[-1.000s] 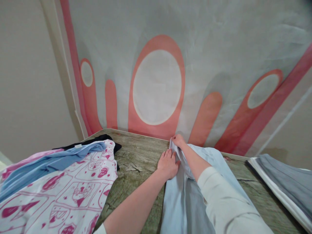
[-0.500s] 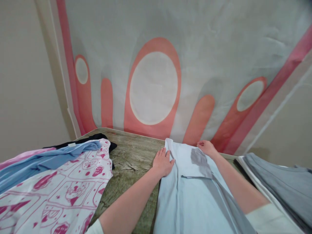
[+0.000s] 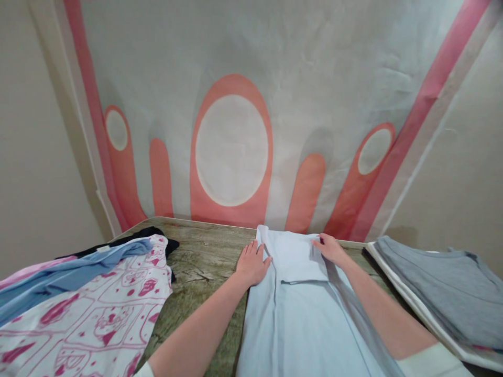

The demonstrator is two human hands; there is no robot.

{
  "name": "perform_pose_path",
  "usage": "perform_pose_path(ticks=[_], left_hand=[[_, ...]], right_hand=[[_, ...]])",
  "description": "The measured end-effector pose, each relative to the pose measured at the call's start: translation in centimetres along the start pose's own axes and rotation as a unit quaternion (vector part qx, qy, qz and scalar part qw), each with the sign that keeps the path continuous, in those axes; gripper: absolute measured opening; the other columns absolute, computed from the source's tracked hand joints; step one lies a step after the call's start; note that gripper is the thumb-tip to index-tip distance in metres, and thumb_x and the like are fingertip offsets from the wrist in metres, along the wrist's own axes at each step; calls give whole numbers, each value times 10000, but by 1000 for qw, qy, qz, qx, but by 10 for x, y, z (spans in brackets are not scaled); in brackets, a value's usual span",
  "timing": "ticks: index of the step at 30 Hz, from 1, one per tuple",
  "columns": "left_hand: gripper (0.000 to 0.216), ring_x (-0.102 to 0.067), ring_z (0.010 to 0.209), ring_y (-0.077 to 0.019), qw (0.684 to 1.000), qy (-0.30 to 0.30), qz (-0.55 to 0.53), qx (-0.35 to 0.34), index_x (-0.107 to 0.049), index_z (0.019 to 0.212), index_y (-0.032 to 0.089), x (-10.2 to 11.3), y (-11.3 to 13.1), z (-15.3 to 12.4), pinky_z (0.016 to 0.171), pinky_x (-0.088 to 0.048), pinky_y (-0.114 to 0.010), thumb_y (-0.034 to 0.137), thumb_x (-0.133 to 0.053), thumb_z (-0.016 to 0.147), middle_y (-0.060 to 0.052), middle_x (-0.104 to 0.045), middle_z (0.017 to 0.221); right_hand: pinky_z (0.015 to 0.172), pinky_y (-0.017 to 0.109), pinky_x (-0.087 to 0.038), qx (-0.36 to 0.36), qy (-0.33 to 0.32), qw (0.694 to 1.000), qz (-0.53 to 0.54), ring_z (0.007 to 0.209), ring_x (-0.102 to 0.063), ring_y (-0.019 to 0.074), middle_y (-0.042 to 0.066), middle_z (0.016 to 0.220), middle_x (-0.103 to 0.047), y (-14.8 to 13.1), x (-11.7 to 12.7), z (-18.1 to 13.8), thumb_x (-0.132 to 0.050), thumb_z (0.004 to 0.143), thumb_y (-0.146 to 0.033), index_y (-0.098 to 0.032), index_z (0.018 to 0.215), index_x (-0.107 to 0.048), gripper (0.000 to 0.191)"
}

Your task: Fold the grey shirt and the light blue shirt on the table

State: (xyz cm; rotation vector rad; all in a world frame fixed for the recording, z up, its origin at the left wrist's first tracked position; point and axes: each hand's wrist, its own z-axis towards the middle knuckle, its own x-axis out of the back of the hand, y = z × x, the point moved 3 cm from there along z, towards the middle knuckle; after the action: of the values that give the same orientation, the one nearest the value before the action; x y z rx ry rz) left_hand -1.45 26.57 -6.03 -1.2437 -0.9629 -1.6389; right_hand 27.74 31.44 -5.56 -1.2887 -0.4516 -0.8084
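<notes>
Pale-blue garment (image 3: 304,319) on the wood-look table (image 3: 204,246). Seemingly squaring its folded far end — left hand (image 3: 252,263) flat along one edge, fingers slightly apart, right hand (image 3: 332,250) curled at a corner, can't tell if pinching. Probably calls for smoothing that fold next.

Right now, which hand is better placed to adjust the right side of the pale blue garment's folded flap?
Probably the right hand: it is at the far right corner of the folded flap. The left hand lies at the left edge of the pale blue garment, across the flap.
</notes>
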Motion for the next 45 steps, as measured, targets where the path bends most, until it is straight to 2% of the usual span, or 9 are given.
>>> perform_pose_path(ticks=[5, 14, 19, 24, 31, 34, 37, 41, 45], left_hand=[[601, -229, 1328, -256, 1000, -6, 10, 1, -331, 1359, 132, -2, -1, 1, 1067, -186, -409, 509, -225, 902, -135, -265, 1443], [483, -257, 1316, -231, 1000, 2, 2, -6, -411, 1296, 154, 7, -1, 2, 1057, -216, -411, 406, -222, 929, -107, -331, 1416], [437, -231, 1327, -199, 997, -4, -18, -80, -387, 1315, 160, 14, 5, 3, 1073, -181, -406, 297, -221, 934, -79, -325, 1424], [448, -257, 1319, -170, 989, -59, -46, -128, -353, 1339, 157, 11, 5, 9, 1073, -193, -390, 292, -197, 941, -77, -318, 1428], [411, -338, 1278, -191, 989, -79, -36, -118, -414, 1289, 152, 3, 0, 61, 1044, -265, -372, 271, -307, 910, -94, -384, 1387], [386, -389, 1241, -163, 992, -67, -32, -99, -438, 1263, 153, -1, -4, 81, 1016, -304, -301, 236, -308, 909, -97, -433, 1347], [387, -371, 1253, -166, 996, -47, -26, -72, -415, 1277, 167, -5, -9, 90, 1023, -286, -321, 245, -290, 919, -99, -425, 1349], [436, -217, 1333, -204, 998, -43, -22, -46, -338, 1336, 187, -16, -16, 92, 1056, -193, -427, 343, -249, 939, -102, -278, 1441], [487, -194, 1339, -232, 998, -49, -16, -33, -288, 1372, 223, -25, -21, 96, 1054, -157, -467, 422, -209, 934, -97, -224, 1464]], right_hand=[[423, 207, -379, -14, -8, 999, 48, 475, -527, 117, 5, 612, -593, -2, 17, 0, -454, 810, -332, -154, 846, -553, 207], [429, 201, -347, -69, -67, 995, 32, 465, -499, 116, -17, 484, -539, 6, 11, -7, -565, 662, -145, -159, 621, -572, 45], [410, 183, -331, -84, -100, 990, 47, 448, -465, 92, -37, 471, -489, 3, 21, -9, -499, 680, -143, -157, 609, -547, 87], [427, 179, -343, -91, -104, 989, 58, 461, -462, 84, -40, 509, -504, 5, 19, -9, -483, 691, -140, -150, 705, -574, 93], [479, 193, -365, -67, -125, 988, 57, 568, -522, 113, 1, 637, -589, 9, 12, -8, -638, 685, -321, -147, 829, -629, 226], [596, 216, -427, -51, -120, 989, 65, 717, -581, 153, 43, 761, -633, 12, 14, -7, -690, 649, -315, -153, 961, -626, 358], [672, 233, -445, -45, -121, 989, 78, 837, -589, 182, 81, 864, -641, 17, 15, -6, -698, 639, -271, -147, 976, -632, 365], [599, 220, -433, -51, -139, 983, 108, 707, -584, 152, 54, 776, -636, 21, 19, -4, -668, 675, -281, -140, 957, -622, 319], [505, 193, -400, -56, -156, 972, 169, 585, -551, 111, 25, 717, -624, 19, 26, -3, -613, 743, -309, -146, 1013, -556, 320]])
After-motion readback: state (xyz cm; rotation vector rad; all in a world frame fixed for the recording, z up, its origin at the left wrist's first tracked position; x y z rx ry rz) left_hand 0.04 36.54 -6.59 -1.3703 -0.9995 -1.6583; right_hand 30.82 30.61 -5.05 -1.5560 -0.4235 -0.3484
